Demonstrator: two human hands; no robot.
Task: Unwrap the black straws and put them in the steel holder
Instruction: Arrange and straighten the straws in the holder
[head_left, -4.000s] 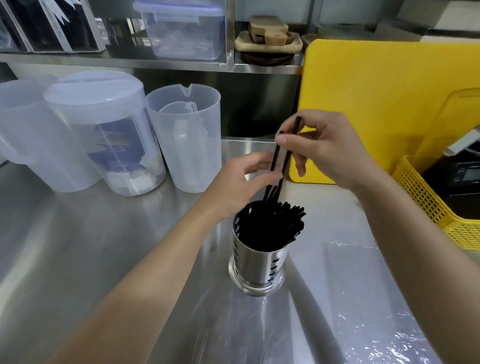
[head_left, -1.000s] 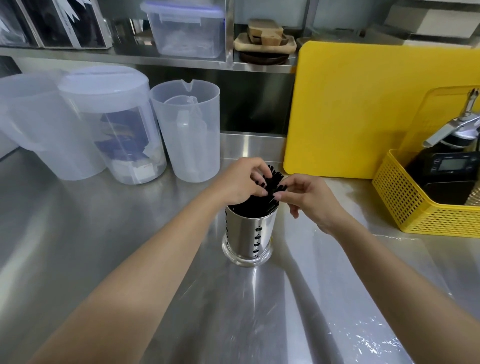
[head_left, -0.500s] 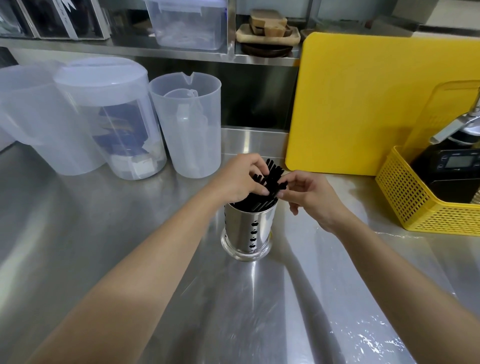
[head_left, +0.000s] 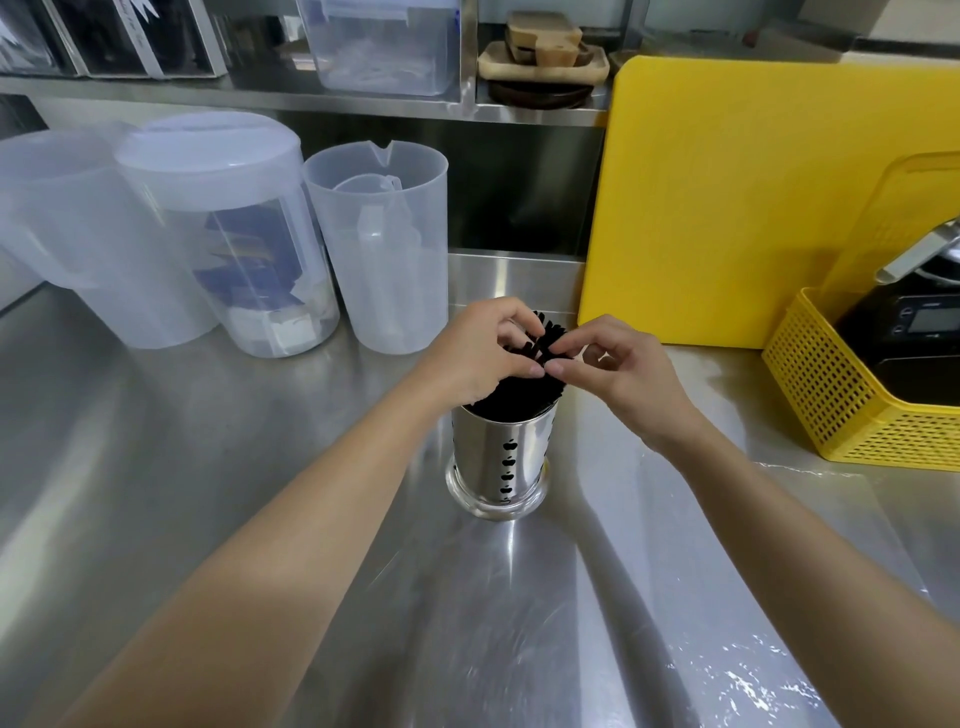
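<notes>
The black straws stand packed in the steel holder, which sits upright on the steel surface in front of the yellow cutting board, their tops fanning out above the rim and leaning toward the back. Both hands work at those tops: the left hand is curled over the bundle with its fingers narrowed onto the straws, and the right hand pinches with thumb and forefinger at the near edge of the bundle, the two thumbs almost touching. Whether either pinch has a single straw or only presses the bunch I cannot tell. The holder looks nearly full, so the task seems close to done. The risk now is sideways force: pushing the leaning tops could tip the narrow holder on the slick surface, or spring a few straws out over the rim toward the clear jugs
</notes>
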